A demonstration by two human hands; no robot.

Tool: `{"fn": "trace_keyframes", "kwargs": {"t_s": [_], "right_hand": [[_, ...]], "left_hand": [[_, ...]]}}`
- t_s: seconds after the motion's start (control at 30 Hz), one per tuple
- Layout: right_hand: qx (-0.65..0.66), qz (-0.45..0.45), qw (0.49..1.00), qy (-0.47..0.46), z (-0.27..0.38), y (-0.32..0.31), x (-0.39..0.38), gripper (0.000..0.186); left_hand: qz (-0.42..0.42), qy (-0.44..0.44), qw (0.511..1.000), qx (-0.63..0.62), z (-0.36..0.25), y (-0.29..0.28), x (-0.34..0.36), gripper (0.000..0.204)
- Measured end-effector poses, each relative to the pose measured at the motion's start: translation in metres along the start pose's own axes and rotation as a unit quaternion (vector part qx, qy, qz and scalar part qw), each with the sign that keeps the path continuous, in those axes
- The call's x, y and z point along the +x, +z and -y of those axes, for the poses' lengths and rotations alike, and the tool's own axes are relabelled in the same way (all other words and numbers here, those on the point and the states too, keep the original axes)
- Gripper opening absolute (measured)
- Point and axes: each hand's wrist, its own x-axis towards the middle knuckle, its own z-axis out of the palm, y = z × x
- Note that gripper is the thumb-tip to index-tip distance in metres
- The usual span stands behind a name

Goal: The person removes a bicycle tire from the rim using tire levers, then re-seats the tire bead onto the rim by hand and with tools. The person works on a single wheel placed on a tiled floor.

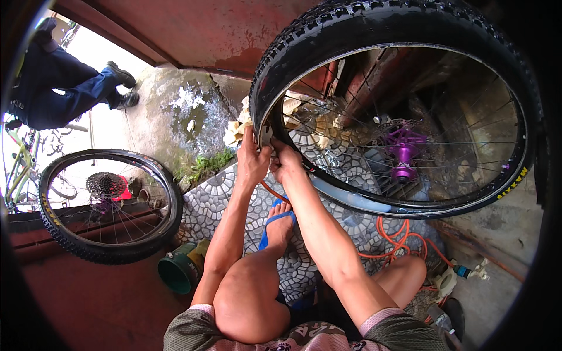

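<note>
A large bicycle wheel with a knobbly black tyre and a purple hub fills the upper right, tilted towards me. My left hand is closed at the near left side of the tyre, fingers pointing up along its sidewall. Close beside it, my right hand grips the tyre at the rim's edge from the inner side. A small greyish-white patch shows between the fingers of both hands; what it is I cannot make out. The fingertips are partly hidden. Wet, pale streaks lie along the lower rim.
A second wheel with a rear cassette stands at the left. Below it is a green bucket. An orange hose coils over the pebble-patterned floor. A person in dark trousers and a bicycle are at the far left.
</note>
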Motion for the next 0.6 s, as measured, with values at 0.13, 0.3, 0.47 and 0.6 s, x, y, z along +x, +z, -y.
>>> {"fn": "trace_keyframes", "kwargs": {"t_s": [0.13,0.3,0.47,0.6], "right_hand": [[0.007,0.015,0.999,-0.032,-0.004,0.0,0.012,0.018],[0.03,0.071,0.997,0.014,-0.008,-0.013,0.024,0.015],[0.083,0.054,0.995,0.02,-0.017,-0.014,0.013,0.015],[0.089,0.033,0.995,0.016,-0.02,-0.009,0.0,0.013]], "left_hand": [[-0.007,0.03,0.999,0.02,-0.008,0.007,-0.004,0.047],[-0.021,-0.027,0.999,-0.023,-0.019,0.006,-0.008,0.053],[-0.005,-0.099,0.995,0.03,-0.029,-0.002,-0.007,0.068],[-0.006,-0.04,0.999,-0.018,-0.011,-0.006,-0.006,0.068]]}}
